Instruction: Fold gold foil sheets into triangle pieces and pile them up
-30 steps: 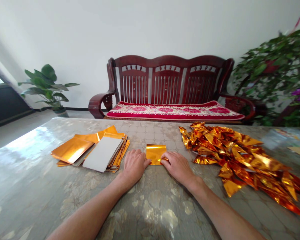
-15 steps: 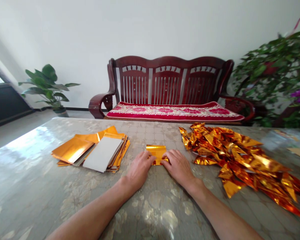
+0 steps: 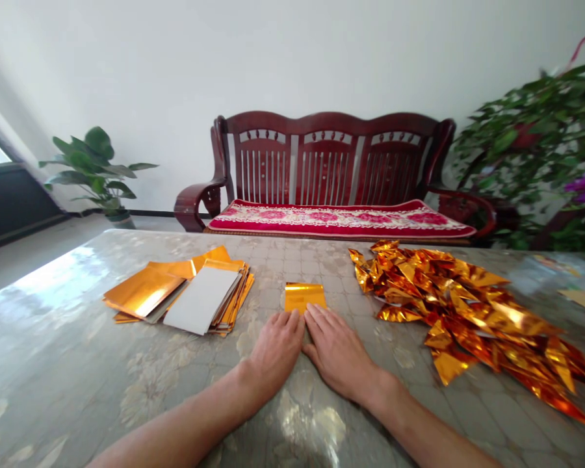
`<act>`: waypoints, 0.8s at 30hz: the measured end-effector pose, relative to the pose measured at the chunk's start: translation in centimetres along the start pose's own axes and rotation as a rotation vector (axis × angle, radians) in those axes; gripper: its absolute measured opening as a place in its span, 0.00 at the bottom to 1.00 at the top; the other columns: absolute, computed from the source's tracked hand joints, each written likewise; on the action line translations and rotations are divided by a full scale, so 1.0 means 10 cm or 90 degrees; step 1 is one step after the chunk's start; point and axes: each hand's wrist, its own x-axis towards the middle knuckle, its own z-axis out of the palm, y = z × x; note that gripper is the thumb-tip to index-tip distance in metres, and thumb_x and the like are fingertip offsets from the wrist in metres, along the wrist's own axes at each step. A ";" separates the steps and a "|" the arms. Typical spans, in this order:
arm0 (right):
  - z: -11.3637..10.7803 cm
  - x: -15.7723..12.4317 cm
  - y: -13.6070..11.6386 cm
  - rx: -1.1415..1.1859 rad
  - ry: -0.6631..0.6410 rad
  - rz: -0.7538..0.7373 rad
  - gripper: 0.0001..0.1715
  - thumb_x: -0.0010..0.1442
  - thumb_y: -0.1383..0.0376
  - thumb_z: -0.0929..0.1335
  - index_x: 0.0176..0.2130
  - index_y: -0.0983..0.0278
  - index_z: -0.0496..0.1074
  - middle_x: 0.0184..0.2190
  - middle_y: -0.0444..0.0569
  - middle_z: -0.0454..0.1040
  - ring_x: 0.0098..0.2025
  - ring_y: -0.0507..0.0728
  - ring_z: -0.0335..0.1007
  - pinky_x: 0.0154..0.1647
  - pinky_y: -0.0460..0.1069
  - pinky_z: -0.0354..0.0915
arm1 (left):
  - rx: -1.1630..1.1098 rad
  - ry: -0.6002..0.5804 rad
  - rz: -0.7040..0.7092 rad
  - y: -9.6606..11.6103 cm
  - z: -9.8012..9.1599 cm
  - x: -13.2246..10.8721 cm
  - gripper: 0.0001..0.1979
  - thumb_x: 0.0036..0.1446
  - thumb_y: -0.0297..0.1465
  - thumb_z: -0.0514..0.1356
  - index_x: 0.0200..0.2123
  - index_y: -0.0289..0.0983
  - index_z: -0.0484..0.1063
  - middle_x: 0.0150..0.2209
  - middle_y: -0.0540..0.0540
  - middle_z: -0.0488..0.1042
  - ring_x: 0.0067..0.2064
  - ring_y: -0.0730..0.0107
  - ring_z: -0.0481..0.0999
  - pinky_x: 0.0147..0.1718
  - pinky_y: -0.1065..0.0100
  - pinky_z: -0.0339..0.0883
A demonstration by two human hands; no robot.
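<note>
A small folded sheet of gold foil paper (image 3: 304,296) lies flat on the table (image 3: 78,364) in front of me. My left hand (image 3: 277,350) and my right hand (image 3: 335,351) rest side by side just below it, fingers stretched flat, fingertips touching the sheet's near edge. Neither hand grips anything. To the left lies a stack of flat gold sheets (image 3: 180,296), one turned with its white back up. To the right spreads a heap of folded gold foil pieces (image 3: 468,312).
Behind the table stands a dark wooden bench (image 3: 331,169) with a red cushion. A potted plant (image 3: 97,172) is at the far left, a leafy plant with purple flowers (image 3: 550,143) at the right. A clear plastic bag (image 3: 550,270) lies at the table's right.
Both hands have slid back toward me from the sides of the gold sheet to its near edge and now lie together. The sheet lies flatter.
</note>
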 end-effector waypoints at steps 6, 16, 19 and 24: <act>0.01 -0.12 0.04 -0.005 -0.051 0.060 0.38 0.64 0.55 0.65 0.66 0.72 0.60 0.68 0.65 0.55 0.70 0.67 0.49 0.68 0.64 0.51 | 0.032 0.010 -0.025 0.01 0.06 -0.05 0.20 0.63 0.20 0.51 0.58 0.32 0.64 0.56 0.33 0.70 0.57 0.56 0.70 0.53 0.56 0.67; -0.01 -0.05 0.25 -0.042 -0.079 0.150 0.36 0.66 0.54 0.62 0.67 0.69 0.57 0.69 0.61 0.51 0.71 0.68 0.45 0.67 0.72 0.44 | 0.011 -0.024 0.007 -0.01 -0.12 -0.13 0.10 0.63 0.22 0.52 0.41 0.35 0.71 0.39 0.41 0.74 0.42 0.57 0.72 0.42 0.58 0.69; 0.02 0.05 0.29 -0.032 -0.072 0.195 0.35 0.68 0.54 0.60 0.67 0.68 0.58 0.69 0.60 0.52 0.71 0.68 0.46 0.66 0.71 0.46 | -0.044 -0.009 0.024 0.10 -0.14 -0.16 0.08 0.64 0.26 0.52 0.40 0.37 0.71 0.38 0.42 0.73 0.41 0.59 0.72 0.40 0.60 0.69; 0.09 0.12 0.31 -0.011 -0.023 0.235 0.35 0.66 0.55 0.63 0.65 0.72 0.60 0.68 0.62 0.56 0.70 0.68 0.49 0.67 0.66 0.47 | -0.090 0.010 0.036 0.23 -0.10 -0.15 0.10 0.67 0.32 0.51 0.39 0.38 0.71 0.38 0.44 0.72 0.39 0.63 0.72 0.40 0.63 0.68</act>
